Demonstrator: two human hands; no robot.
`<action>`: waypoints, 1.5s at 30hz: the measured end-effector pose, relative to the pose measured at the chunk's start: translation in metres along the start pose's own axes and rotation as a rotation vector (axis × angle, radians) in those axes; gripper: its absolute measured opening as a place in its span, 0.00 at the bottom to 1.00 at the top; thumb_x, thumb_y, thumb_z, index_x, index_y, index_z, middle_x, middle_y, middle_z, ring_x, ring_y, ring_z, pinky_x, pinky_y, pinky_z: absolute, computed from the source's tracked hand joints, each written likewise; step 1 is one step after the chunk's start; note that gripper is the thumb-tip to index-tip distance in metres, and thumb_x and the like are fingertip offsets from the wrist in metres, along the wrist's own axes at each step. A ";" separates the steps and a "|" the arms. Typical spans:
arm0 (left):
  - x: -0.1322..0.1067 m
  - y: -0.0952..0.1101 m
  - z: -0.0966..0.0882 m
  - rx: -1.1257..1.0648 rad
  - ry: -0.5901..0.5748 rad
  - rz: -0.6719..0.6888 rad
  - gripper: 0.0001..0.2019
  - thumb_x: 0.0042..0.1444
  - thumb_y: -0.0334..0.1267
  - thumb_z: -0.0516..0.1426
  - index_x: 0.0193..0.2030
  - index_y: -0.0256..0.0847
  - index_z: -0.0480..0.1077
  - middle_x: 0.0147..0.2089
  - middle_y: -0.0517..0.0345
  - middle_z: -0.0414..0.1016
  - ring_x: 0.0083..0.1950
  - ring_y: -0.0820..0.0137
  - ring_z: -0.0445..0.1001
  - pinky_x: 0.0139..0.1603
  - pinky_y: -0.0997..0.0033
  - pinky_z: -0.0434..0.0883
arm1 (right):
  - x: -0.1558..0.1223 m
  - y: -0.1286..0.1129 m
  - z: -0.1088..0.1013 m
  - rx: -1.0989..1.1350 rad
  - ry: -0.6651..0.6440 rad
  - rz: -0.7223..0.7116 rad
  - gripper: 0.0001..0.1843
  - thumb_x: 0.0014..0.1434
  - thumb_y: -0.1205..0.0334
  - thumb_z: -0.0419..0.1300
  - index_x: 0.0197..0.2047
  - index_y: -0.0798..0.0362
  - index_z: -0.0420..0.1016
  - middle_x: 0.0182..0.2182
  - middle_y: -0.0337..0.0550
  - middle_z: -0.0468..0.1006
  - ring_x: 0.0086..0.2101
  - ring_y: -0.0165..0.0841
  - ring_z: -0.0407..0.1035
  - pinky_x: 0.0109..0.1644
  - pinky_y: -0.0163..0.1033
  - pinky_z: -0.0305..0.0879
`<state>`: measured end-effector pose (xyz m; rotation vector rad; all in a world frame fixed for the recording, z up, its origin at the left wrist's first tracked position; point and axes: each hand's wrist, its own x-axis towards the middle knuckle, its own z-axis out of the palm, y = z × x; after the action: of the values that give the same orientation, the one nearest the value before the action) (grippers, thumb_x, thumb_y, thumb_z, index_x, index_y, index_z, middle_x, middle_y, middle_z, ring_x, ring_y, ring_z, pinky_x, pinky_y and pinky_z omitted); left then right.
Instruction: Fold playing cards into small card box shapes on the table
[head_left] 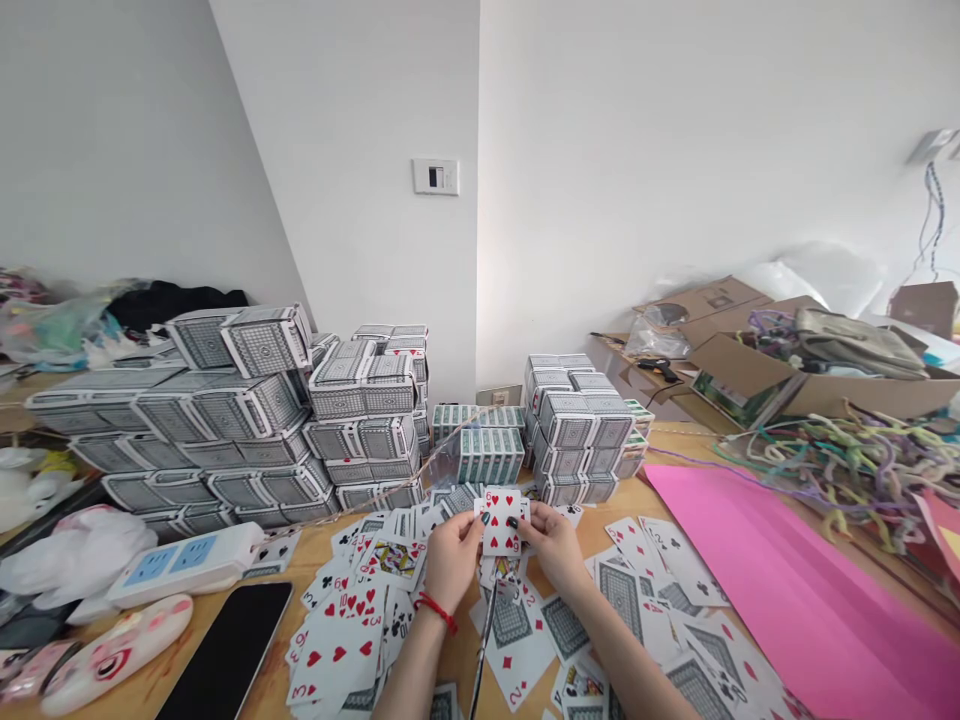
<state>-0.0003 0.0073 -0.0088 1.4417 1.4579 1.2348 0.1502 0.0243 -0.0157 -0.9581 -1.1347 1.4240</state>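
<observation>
The six of hearts (497, 528) is held up just in front of the green packs (490, 458), over a messy spread of cards on the table (631, 492). Its left side is pinched between the thumb and fingers of the left hand (452, 550), and its right side is pinched the same way by the right hand (555, 545), so both grips are closed, with hardly any gap. Some card edges can be seen behind it, but how many are held cannot be told. Those back cards could be dropped, because they may be held only by their edges. The six could be bent if it is squeezed too hard from both sides. The loose cards (337, 655), in front and to the left of the green packs, could be pushed about and mixed up if they are brushed by an arm or by the red bracelet (437, 605). The gray card blocks (266, 345), left of the green packs, could be knocked down if they are bumped, since they are piled high and not lined up neatly. The thin dark cord (486, 645), also in front of the green packs, could be snagged by a wrist
</observation>
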 end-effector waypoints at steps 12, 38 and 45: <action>0.002 0.010 -0.004 -0.753 -0.073 -0.297 0.14 0.42 0.41 0.59 0.35 0.34 0.73 0.31 0.51 0.76 0.33 0.65 0.74 0.34 0.68 0.70 | 0.001 -0.004 -0.004 0.086 0.060 0.066 0.17 0.38 0.51 0.66 0.28 0.55 0.71 0.22 0.41 0.77 0.22 0.33 0.69 0.26 0.35 0.63; 0.000 0.007 -0.001 -0.714 -0.291 -0.282 0.19 0.47 0.44 0.57 0.44 0.34 0.71 0.37 0.48 0.76 0.36 0.66 0.73 0.37 0.70 0.68 | -0.005 -0.010 -0.001 0.080 0.092 0.058 0.17 0.37 0.51 0.66 0.25 0.54 0.69 0.19 0.38 0.74 0.20 0.30 0.66 0.24 0.34 0.61; 0.001 0.001 0.004 -0.690 -0.205 -0.275 0.17 0.46 0.40 0.58 0.44 0.37 0.72 0.33 0.53 0.77 0.30 0.71 0.72 0.33 0.72 0.67 | -0.006 -0.011 0.001 0.075 0.083 0.064 0.16 0.37 0.52 0.66 0.23 0.54 0.67 0.17 0.36 0.71 0.19 0.30 0.65 0.24 0.34 0.60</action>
<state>0.0040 0.0085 -0.0094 0.8374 0.9151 1.2069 0.1528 0.0185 -0.0048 -0.9989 -0.9911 1.4541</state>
